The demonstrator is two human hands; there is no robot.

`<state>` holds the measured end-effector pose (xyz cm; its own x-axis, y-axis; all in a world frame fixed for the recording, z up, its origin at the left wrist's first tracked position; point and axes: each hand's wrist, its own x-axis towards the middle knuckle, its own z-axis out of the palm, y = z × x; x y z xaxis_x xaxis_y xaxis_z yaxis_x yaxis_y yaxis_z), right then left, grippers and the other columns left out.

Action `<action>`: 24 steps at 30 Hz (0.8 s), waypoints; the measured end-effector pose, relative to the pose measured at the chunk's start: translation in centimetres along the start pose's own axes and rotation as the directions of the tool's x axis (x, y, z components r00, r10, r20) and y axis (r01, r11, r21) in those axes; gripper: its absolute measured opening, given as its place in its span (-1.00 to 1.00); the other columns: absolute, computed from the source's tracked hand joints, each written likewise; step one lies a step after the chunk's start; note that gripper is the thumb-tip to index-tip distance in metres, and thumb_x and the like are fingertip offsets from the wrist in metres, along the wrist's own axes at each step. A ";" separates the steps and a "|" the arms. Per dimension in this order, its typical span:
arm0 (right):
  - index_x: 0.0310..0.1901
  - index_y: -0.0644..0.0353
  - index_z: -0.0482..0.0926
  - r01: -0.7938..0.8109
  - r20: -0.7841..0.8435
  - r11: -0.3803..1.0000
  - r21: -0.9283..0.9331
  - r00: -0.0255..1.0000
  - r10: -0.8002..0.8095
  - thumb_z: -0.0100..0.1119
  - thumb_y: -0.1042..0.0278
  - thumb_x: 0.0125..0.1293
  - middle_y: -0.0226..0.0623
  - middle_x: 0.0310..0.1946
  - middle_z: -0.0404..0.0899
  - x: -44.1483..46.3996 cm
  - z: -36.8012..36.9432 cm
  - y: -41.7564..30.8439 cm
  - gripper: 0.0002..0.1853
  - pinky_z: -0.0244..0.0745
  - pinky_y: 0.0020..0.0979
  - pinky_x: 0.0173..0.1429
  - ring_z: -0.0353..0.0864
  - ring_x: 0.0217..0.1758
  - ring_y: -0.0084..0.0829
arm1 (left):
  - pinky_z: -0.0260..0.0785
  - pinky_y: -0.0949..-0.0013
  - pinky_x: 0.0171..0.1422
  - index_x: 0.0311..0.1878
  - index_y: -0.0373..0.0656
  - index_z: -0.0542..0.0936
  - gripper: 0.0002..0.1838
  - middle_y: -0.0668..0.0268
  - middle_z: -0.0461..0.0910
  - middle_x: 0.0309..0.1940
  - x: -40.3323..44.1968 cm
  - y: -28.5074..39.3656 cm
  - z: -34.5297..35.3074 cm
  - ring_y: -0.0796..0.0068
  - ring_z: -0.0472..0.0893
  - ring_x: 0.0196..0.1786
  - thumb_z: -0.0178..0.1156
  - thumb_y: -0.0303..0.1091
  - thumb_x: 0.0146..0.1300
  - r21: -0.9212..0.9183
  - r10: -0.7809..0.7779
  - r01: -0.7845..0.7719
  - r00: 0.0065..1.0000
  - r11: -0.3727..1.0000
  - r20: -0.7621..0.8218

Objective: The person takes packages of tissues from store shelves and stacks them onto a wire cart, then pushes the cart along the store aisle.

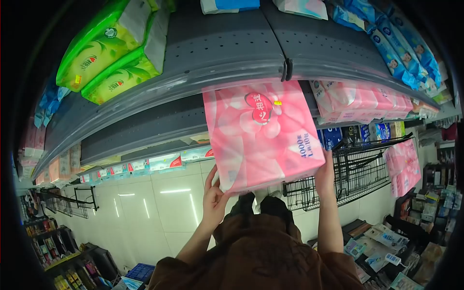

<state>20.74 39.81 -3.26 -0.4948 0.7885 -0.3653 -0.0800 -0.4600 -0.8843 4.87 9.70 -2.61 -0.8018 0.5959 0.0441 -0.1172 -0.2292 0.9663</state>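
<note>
A large pink tissue pack (pixel 263 140) with a flower print is held between both hands, its upper edge at the lip of the grey shelf (pixel 217 46). My left hand (pixel 213 195) grips its lower left corner, with fingers partly behind the pack. At the lower right side, my right hand (pixel 325 171) presses against the pack, thumb near the edge. Similar pink packs (pixel 360 101) lie on the shelf level to the right of the held one. Left of it, a bare stretch of the lower shelf (pixel 145 121) shows.
Green tissue packs (pixel 116 53) stand on the upper shelf at left, blue wipes packs (pixel 396 48) at upper right. A black wire rack (pixel 357 169) is right of my right hand, with another pink pack (pixel 402 166) at its end. Cluttered goods (pixel 382 246) lie lower right.
</note>
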 end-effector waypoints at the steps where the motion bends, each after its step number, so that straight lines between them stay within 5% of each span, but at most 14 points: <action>1: 0.34 0.30 0.29 -0.112 0.131 0.992 0.061 0.986 0.103 -0.17 -0.03 0.53 -0.15 0.23 0.45 1.3 -0.1 -0.1 -0.42 0.28 -0.29 0.36 0.39 0.32 -0.38 | 0.08 0.03 0.48 -0.27 -0.16 0.42 -0.83 0.11 0.04 0.44 -0.8 -0.7 -0.7 0.10 0.22 0.46 0.22 -0.60 0.24 -0.024 -0.077 0.078 0.997 0.997 0.017; 5: 0.32 0.29 0.32 -0.314 0.351 0.945 0.089 0.898 0.266 -0.10 -0.13 0.48 -0.15 0.24 0.47 4.4 0.6 -1.5 -0.36 0.35 -0.25 0.34 0.48 0.27 -0.32 | 0.18 0.07 0.43 -0.09 -0.12 0.40 -0.85 0.20 0.12 0.40 0.3 -1.6 -2.6 0.22 0.27 0.41 0.14 -0.49 0.35 -0.017 -0.185 0.188 0.977 0.982 0.101; 8: 0.30 0.30 0.35 -0.395 0.381 0.918 0.027 0.853 0.355 -0.01 -0.09 0.44 -0.16 0.18 0.52 6.0 3.5 -4.5 -0.37 0.49 -0.27 0.20 0.56 0.18 -0.32 | 0.24 0.07 0.38 0.13 -0.13 0.37 -0.66 0.26 0.17 0.36 2.5 -2.2 -2.2 0.31 0.28 0.39 0.19 -0.40 0.34 -0.480 -0.454 0.396 0.891 0.783 -0.005; 9: 0.26 0.33 0.37 -0.423 0.329 0.904 -0.060 0.847 0.418 0.12 -0.01 0.38 -0.16 0.04 0.60 7.2 3.9 -4.1 -0.39 0.61 -0.35 0.02 0.66 0.00 -0.35 | 0.28 0.18 0.31 0.23 -0.21 0.25 -0.49 0.25 0.19 0.32 4.2 0.0 -1.1 0.36 0.38 0.26 0.22 -0.43 0.29 -0.605 -0.489 0.394 0.872 0.692 0.008; 12: 0.24 0.36 0.39 -0.230 0.227 0.922 -0.310 0.924 0.307 0.23 0.08 0.31 -0.15 -0.08 0.64 4.1 7.5 -6.7 -0.39 0.64 -0.43 -0.11 0.71 -0.15 -0.39 | 0.28 0.24 0.33 0.35 -0.23 0.21 -0.33 0.22 0.34 0.26 6.5 -0.1 -0.9 0.33 0.41 0.26 0.30 -0.42 0.22 -0.221 -0.513 0.512 0.857 0.830 0.058; 14: 0.24 0.40 0.38 -0.106 0.308 0.980 -0.170 0.938 0.155 0.30 0.19 0.26 -0.16 -0.10 0.64 1.7 7.4 -7.1 -0.38 0.63 -0.46 -0.13 0.70 -0.18 -0.43 | 0.30 0.25 0.35 0.39 -0.27 0.21 -0.23 0.16 0.44 0.21 5.8 0.0 -0.9 0.30 0.45 0.26 0.35 -0.47 0.15 -0.209 -0.518 0.508 0.856 0.836 0.009; 17: 0.33 0.37 0.26 0.072 0.327 0.933 -0.353 0.944 0.051 0.39 0.27 0.19 -0.17 0.14 0.50 -4.2 3.0 -6.9 -0.26 0.52 -0.39 0.11 0.53 0.11 -0.45 | 0.37 0.20 0.34 0.40 -0.28 0.21 -0.22 0.13 0.42 0.24 0.8 0.8 -1.8 0.24 0.46 0.29 0.30 -0.61 0.08 -0.225 -0.579 0.572 0.814 0.789 0.041; 18: 0.37 0.34 0.19 0.151 0.371 0.877 -0.455 0.928 0.033 0.41 0.29 0.16 -0.17 0.24 0.41 -6.5 1.0 -7.0 -0.19 0.45 -0.36 0.21 0.44 0.22 -0.45 | 0.40 0.19 0.31 0.41 -0.29 0.20 -0.22 0.13 0.41 0.25 -1.1 0.4 -2.8 0.22 0.45 0.30 0.24 -0.60 0.07 -0.178 -0.562 0.593 0.803 0.785 0.197; 20: 0.44 0.29 0.05 0.131 0.543 0.920 -0.368 0.834 0.099 0.46 0.29 0.09 -0.19 0.37 0.24 -10.2 -2.6 -7.6 -0.03 0.26 -0.32 0.38 0.25 0.37 -0.43 | 0.47 0.20 0.21 0.32 -0.27 0.32 -0.18 0.22 0.52 0.11 -3.8 -0.7 -3.8 0.31 0.53 0.16 0.41 -0.54 -0.10 0.160 -0.617 0.605 0.700 0.780 0.360; 21: 0.46 0.28 0.02 0.083 0.508 0.885 -0.458 0.841 0.184 0.47 0.30 0.07 -0.20 0.39 0.20 -11.9 -4.7 -7.0 0.00 0.21 -0.32 0.41 0.21 0.40 -0.42 | 0.50 0.20 0.16 0.31 -0.25 0.35 -0.17 0.25 0.53 0.09 -4.6 -0.8 -3.1 0.34 0.57 0.08 0.46 -0.51 -0.11 0.250 -0.711 0.675 0.588 0.694 0.387; 22: 0.47 0.28 -0.02 0.027 0.469 0.841 -0.540 0.839 0.275 0.48 0.32 0.05 -0.20 0.40 0.17 -13.7 -6.6 -6.2 0.04 0.17 -0.32 0.44 0.17 0.42 -0.40 | 0.49 0.22 0.16 0.29 -0.23 0.38 -0.20 0.24 0.53 0.10 -4.5 1.2 -1.3 0.35 0.58 0.06 0.48 -0.49 -0.09 0.334 -0.873 0.820 0.361 0.465 0.329; 24: 0.46 0.29 -0.03 -0.034 0.380 0.913 -0.406 0.902 0.203 0.49 0.32 0.04 -0.18 0.40 0.14 -16.8 -8.6 -5.3 0.05 0.12 -0.31 0.46 0.12 0.45 -0.39 | 0.49 0.23 0.18 0.29 -0.21 0.38 -0.21 0.24 0.52 0.11 -5.8 -1.3 -1.1 0.36 0.59 0.07 0.49 -0.50 -0.07 0.365 -0.909 0.838 0.325 0.405 0.261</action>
<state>36.96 32.48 5.06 -0.7916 0.4631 -0.3986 0.2953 -0.2811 -0.9131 9.05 5.64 -4.38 -0.0014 0.6028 -0.7979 -0.5056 0.6880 0.5206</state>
